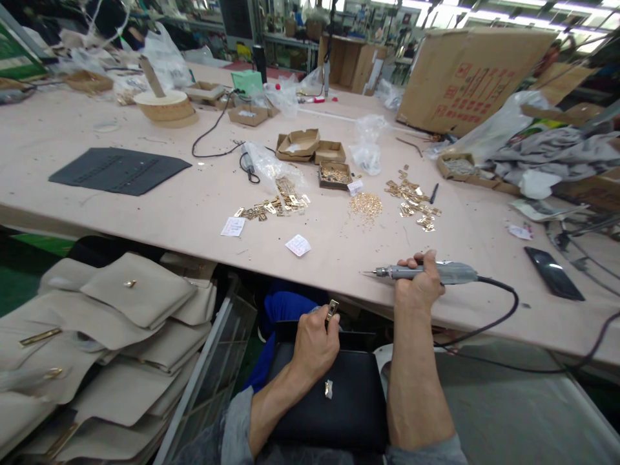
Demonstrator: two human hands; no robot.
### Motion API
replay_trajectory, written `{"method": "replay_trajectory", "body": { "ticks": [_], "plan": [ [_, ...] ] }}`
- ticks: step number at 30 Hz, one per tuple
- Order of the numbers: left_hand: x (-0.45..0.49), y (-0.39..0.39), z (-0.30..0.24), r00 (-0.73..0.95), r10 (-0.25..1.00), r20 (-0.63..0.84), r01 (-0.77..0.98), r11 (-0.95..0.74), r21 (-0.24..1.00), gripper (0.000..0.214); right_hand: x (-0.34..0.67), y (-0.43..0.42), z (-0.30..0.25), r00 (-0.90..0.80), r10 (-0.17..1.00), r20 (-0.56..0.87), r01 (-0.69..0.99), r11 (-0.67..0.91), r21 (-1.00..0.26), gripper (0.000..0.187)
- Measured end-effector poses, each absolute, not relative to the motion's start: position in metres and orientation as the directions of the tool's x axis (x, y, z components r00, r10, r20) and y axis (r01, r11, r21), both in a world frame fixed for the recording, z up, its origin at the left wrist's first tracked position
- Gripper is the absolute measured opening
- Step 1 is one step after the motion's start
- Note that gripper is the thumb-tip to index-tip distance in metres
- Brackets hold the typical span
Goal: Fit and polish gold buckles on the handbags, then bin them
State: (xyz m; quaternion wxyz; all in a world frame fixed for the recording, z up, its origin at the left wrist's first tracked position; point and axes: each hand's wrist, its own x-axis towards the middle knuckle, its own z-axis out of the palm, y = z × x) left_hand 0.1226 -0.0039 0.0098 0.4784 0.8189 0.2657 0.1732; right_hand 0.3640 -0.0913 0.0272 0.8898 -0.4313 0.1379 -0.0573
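Observation:
My right hand (419, 284) is wrapped round a grey electric screwdriver (458, 272), whose thin bit points left over the table's front edge. Between the thumb and fingers of my left hand (314, 342) is a small gold metal plate (332, 309), held upright. Below that hand a black bag (339, 413) rests on my lap, with a small gold fitting (329, 389) partly wrapped in white on it. Farther up the table lie a pile of tiny gold screws (367, 205) and loose gold plates (411, 197).
Beige bags (130, 290) are stacked at my left beside a grey crate (217, 361). A black phone (555, 274) lies at right, near the screwdriver's cable (516, 297). Small cardboard boxes (334, 174), a black sheet (120, 170) and a large carton (475, 81) stand farther back.

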Motion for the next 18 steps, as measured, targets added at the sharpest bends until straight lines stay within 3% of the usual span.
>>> {"method": "replay_trajectory", "body": {
  "ticks": [8,18],
  "plan": [
    [0.1220,-0.0046,0.0099,0.804,0.592,0.052,0.253,-0.420,0.872,0.027,0.3677,-0.0866,0.0250,0.947,-0.207,-0.247,-0.038,0.688,-0.725,0.024],
    [0.1215,-0.0039,0.0091,0.808,0.589,0.034,0.266,-0.415,0.870,0.027,0.3673,-0.0841,0.0245,0.941,-0.230,-0.248,-0.036,0.662,-0.748,0.029]
  ]
}}
